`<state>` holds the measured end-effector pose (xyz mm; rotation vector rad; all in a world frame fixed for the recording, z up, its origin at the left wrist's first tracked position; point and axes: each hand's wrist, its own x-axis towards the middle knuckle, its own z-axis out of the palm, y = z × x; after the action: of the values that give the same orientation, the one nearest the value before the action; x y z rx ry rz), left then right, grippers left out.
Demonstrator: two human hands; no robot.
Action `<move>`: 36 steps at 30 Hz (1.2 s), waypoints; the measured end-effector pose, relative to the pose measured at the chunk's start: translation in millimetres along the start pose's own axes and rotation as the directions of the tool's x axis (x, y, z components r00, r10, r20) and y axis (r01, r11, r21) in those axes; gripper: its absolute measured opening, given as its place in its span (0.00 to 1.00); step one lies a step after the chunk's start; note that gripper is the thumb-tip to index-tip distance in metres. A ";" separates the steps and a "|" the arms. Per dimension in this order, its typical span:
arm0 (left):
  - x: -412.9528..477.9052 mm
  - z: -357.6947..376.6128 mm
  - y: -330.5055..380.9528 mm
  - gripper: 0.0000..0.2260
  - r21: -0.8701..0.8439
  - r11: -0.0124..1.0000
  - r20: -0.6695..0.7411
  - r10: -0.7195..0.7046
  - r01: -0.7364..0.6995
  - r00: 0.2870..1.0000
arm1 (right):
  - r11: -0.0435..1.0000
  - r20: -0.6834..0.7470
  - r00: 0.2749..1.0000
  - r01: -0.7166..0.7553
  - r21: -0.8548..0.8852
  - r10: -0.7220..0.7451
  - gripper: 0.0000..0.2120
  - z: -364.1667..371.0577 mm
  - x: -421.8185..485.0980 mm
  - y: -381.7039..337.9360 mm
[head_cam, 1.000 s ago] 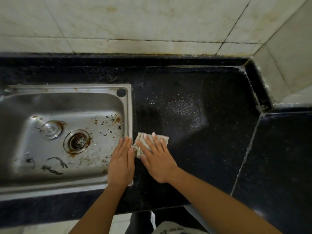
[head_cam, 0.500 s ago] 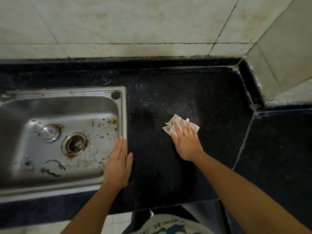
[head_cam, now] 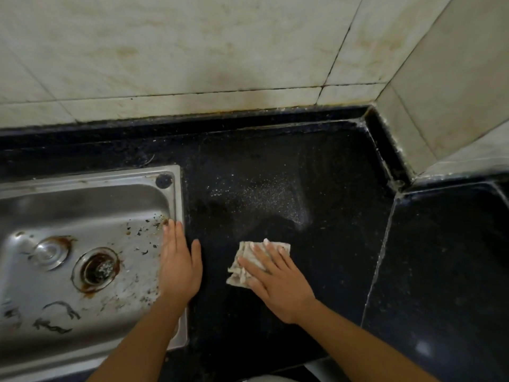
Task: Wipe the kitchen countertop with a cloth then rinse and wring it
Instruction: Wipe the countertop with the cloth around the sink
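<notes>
Sink of stained stainless steel (head_cam: 82,205) with a rusty drain sits at the left, set into a black speckled stone bench (head_cam: 275,161). The left hand (head_cam: 179,271) lies flat over the sink's right rim, fingers straight and released. Just to its right, a crumpled pale cloth (head_cam: 241,272) lies on the bench beneath the right hand (head_cam: 278,285), whose straight, spread fingers press it down.
</notes>
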<state>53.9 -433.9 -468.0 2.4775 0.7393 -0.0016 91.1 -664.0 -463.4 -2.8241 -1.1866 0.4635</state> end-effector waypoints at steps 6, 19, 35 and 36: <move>33.5 3.1 6.4 0.26 0.000 1.000 -0.050 -0.008 0.008 0.999 | 0.951 0.027 0.952 -0.305 0.052 0.304 0.25 -21.1 18.2 77.2; 35.3 6.4 6.6 0.25 0.004 1.000 -0.101 -0.012 0.013 0.995 | 0.761 0.104 0.795 -0.604 0.238 0.598 0.26 -63.3 103.3 153.0; 33.7 3.8 6.5 0.25 -0.018 1.000 -0.077 -0.016 0.015 0.997 | 0.978 0.054 0.978 -0.204 0.038 0.202 0.25 -16.8 1.3 68.8; 33.8 4.0 6.4 0.25 -0.009 1.000 -0.074 -0.015 0.014 0.997 | 0.988 0.060 0.986 -0.157 0.013 0.156 0.25 -14.5 -2.9 73.8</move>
<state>86.4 -423.2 -473.3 2.4754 0.7868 0.0882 144.4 -717.1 -460.1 -2.9206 -0.9681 0.5651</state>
